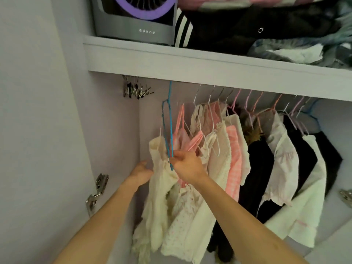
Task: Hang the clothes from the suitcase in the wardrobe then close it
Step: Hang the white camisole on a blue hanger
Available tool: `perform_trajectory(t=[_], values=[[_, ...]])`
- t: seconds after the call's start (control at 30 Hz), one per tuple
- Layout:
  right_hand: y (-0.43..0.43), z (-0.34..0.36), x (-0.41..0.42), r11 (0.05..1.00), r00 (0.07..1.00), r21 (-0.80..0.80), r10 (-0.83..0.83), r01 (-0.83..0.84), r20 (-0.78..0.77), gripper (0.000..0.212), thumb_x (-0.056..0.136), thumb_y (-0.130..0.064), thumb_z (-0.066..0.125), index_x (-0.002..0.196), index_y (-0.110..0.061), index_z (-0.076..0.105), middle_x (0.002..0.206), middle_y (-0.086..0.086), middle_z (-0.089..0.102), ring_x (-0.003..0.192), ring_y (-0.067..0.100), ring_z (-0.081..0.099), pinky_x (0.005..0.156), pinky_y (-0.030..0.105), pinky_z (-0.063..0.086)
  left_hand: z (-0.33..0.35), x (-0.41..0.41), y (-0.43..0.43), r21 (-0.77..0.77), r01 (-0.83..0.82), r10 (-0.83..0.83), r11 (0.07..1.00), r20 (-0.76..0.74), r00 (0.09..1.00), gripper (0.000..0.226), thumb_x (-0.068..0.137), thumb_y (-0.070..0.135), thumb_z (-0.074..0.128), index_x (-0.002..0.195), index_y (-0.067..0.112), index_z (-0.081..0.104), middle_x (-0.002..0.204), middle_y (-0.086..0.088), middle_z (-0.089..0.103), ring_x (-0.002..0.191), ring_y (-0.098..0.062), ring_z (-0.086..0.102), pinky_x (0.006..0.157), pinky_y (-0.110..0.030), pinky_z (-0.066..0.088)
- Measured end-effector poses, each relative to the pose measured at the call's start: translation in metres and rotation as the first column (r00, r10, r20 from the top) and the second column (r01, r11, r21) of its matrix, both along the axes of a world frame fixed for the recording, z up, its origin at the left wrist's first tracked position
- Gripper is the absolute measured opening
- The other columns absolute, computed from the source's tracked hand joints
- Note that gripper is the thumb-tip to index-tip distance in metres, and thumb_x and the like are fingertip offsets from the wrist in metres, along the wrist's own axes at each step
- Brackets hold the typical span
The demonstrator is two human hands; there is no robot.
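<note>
One pale wardrobe shelf (190, 61) overhead; right grip (187, 165) pinches blue hanger (170, 130), left grip (140, 173) half-hidden behind cream top (162, 168), hold unclear.

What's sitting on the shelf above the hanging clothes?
On the shelf: a grey fan with a purple ring at the left, then a pile of clothes, mostly black, one white-striped. The pile hides whatever lies behind it, and the frame cuts off its top.

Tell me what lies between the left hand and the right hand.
In the head view, the cream top on the blue hanger fills the gap between left hand and right hand, which pinches the hanger.
</note>
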State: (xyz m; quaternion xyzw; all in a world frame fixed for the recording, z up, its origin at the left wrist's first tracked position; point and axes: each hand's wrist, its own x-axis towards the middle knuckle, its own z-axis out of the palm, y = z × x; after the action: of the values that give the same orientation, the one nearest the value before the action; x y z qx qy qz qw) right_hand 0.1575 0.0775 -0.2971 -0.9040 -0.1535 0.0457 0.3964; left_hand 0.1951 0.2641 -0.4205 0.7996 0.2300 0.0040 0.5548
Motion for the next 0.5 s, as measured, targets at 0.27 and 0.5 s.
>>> perform_trajectory(t=[0.27, 0.5], values=[[-0.072, 0.059, -0.057, 0.989, 0.984, -0.072, 0.121, -0.131, -0.127, 0.037, 0.094, -0.007, 0.049, 0.124, -0.016, 0.068, 0.134, 0.002, 0.062, 0.127, 0.020, 0.055, 0.106, 0.022, 0.040, 0.105, -0.095, -0.056, 0.119, 0.132, -0.131, 0.984, -0.018, 0.991, 0.032, 0.083, 0.022, 0.072, 0.110, 0.020, 0.055, 0.092, -0.007, 0.058, 0.092, -0.028, 0.059, 0.081, -0.031, 0.049], [-0.156, 0.092, -0.129, 0.961, 0.990, -0.241, 0.133, -0.139, -0.040, 0.036, 0.101, -0.027, 0.049, 0.137, -0.028, 0.055, 0.143, -0.007, 0.054, 0.130, 0.016, 0.051, 0.104, 0.026, 0.041, 0.207, -0.185, -0.101, 0.440, 0.297, -0.298, 0.847, -0.067, 0.952, 0.027, 0.096, 0.025, 0.061, 0.123, 0.023, 0.063, 0.116, -0.003, 0.067, 0.113, -0.024, 0.062, 0.102, -0.031, 0.044]])
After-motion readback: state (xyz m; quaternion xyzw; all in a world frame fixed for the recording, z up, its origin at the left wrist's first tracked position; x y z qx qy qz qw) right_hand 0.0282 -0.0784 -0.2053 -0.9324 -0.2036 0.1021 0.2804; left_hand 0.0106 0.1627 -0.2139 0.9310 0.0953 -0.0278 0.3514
